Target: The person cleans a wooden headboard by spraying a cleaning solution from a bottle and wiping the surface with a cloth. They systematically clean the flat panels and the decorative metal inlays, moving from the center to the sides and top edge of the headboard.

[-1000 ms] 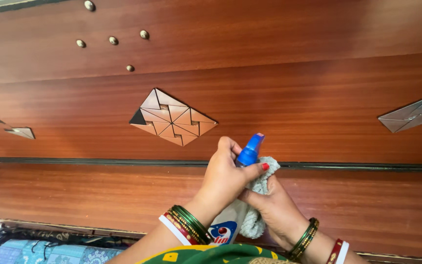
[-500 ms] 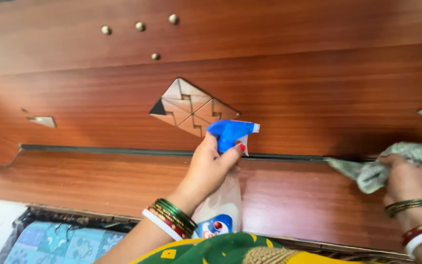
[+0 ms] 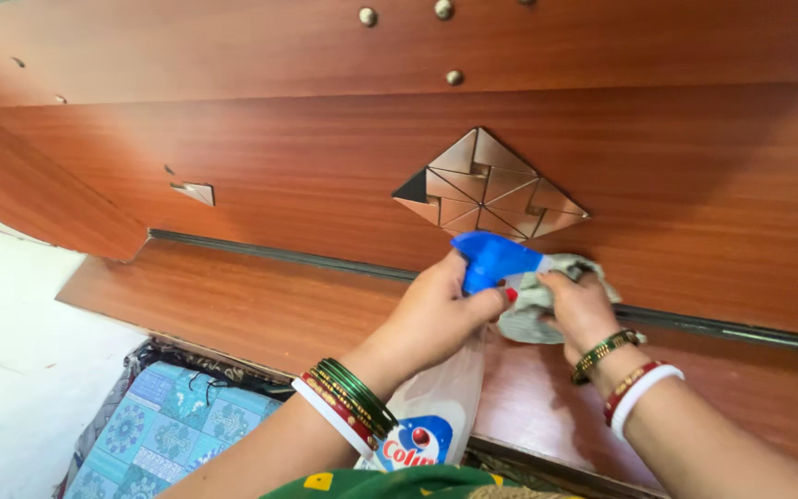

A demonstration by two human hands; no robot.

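My left hand (image 3: pixel 436 319) grips the neck of a clear spray bottle (image 3: pixel 436 407) with a blue trigger head (image 3: pixel 493 259) and a blue and red label. Its nozzle points right, toward the cloth. My right hand (image 3: pixel 584 310) holds a crumpled grey-green cloth (image 3: pixel 533 310) pressed against the reddish-brown wooden headboard (image 3: pixel 279 166), just below a diamond-shaped metallic inlay (image 3: pixel 489 188). The two hands are almost touching, near the dark groove (image 3: pixel 270 254) that runs across the board. Both wrists wear green, red and white bangles.
A smaller metallic inlay (image 3: pixel 198 192) sits to the left, and round brass studs (image 3: pixel 367 16) line the top. A blue patterned bedcover (image 3: pixel 168 425) lies at the lower left beside a white wall (image 3: pixel 11 351). The headboard's left edge steps in at a notch.
My right hand brought the cloth back from the far right to the spot beside the spray bottle. The view has shifted left, so the diamond inlay now sits right of centre.
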